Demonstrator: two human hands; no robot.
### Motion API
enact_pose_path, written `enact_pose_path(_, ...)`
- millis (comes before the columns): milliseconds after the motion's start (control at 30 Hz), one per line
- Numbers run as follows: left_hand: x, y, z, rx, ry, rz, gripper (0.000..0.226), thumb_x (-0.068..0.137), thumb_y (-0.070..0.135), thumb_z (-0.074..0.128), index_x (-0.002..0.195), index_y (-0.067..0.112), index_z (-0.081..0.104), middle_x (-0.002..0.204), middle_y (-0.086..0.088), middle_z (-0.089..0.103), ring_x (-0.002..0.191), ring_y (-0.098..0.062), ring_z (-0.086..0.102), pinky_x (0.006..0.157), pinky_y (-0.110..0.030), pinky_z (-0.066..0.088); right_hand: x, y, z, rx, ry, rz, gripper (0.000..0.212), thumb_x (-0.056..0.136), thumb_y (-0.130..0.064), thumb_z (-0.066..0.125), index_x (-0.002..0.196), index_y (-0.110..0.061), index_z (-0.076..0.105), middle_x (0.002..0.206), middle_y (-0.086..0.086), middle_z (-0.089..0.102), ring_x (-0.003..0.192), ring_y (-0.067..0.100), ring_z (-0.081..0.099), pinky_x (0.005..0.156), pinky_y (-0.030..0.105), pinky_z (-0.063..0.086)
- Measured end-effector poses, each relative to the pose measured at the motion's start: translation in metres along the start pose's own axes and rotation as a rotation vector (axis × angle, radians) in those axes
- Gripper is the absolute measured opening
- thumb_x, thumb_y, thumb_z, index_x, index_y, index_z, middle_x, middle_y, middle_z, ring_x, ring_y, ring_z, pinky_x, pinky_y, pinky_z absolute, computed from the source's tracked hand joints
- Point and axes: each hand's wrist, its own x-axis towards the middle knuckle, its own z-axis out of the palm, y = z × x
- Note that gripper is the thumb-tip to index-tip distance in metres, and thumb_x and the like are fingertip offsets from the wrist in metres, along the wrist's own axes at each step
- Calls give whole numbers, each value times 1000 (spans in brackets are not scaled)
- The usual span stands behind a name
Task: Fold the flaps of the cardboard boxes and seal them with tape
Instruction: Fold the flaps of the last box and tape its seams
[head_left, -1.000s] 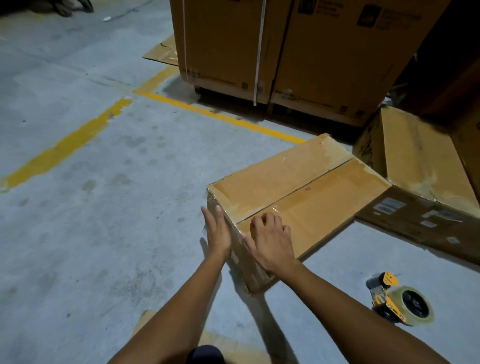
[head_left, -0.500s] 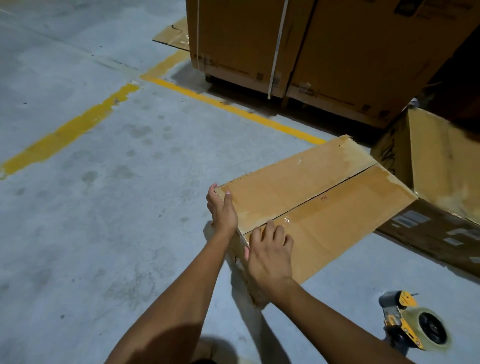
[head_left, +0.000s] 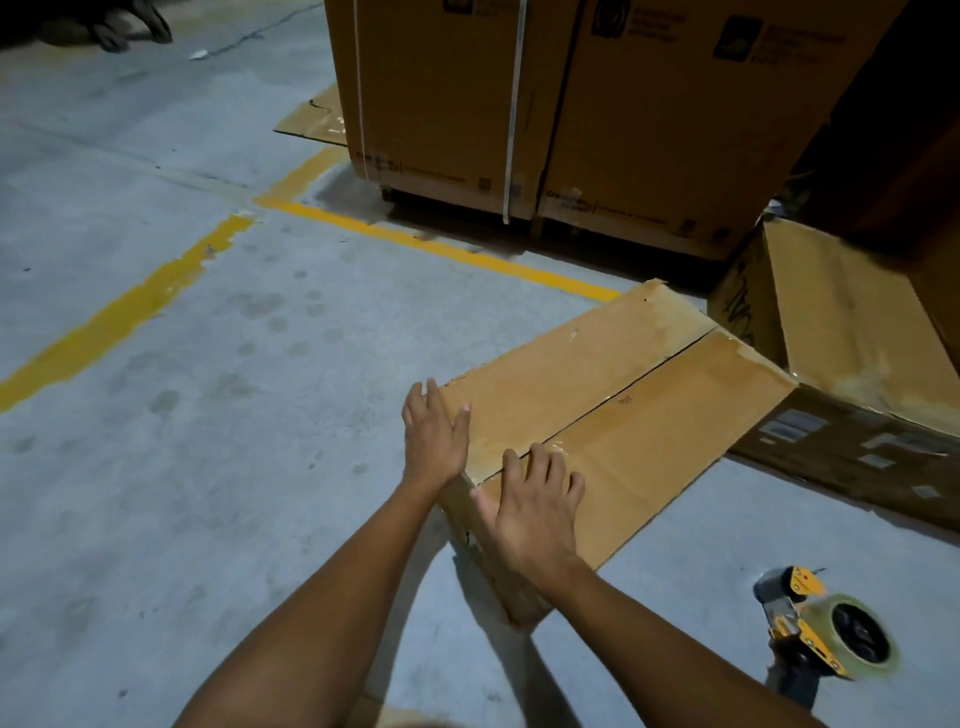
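Carton print (head_left: 644, 26) unreadable, open box (head_left: 841, 322) cut off at right edge

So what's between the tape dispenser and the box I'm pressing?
Only bare concrete floor separates the tape dispenser from the cardboard box, as the head view shows.

A single head-worn view looks forward and down from close above the left hand (head_left: 434, 441) and right hand (head_left: 535, 512); box (head_left: 654, 410) beyond them, floor (head_left: 182, 467) to their left, tape gun (head_left: 826, 631) to their right.
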Motion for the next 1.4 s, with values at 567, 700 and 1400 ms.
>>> enact_pose_path(567, 84, 83, 37, 388, -260, 306, 67, 102, 49, 41, 155, 13, 21, 151, -14, 43, 136, -39, 38, 105, -57, 34, 45, 146, -49, 563, -28, 827, 93, 88, -46, 72, 156, -19, 14, 166, 18, -4, 150, 43, 14, 114, 59, 31)
enact_pose_path(700, 87, 103, 29, 510, -254, 197, 70, 102, 56, 32, 155, 14, 18, 132, -21, 58, 119, -41, 55, 93, -50, 46, 55, 155, -47, 787, -22, 882, 96, 86, -46, 75, 156, -18, 15, 160, 17, 18, 138, 41, 37, 105, 52, 43)
enact_pose_path(1400, 194, 63, 6, 467, -249, 301, 104, 75, 85, 42, 145, 9, 35, 153, -17, 29, 142, -38, 27, 111, -56, 35, 102, 89, -25, 174, -298, 154, 103, 83, -85, 37, 162, -28, 2, 166, 16, -18, 151, 42, -22, 115, 69, -9)
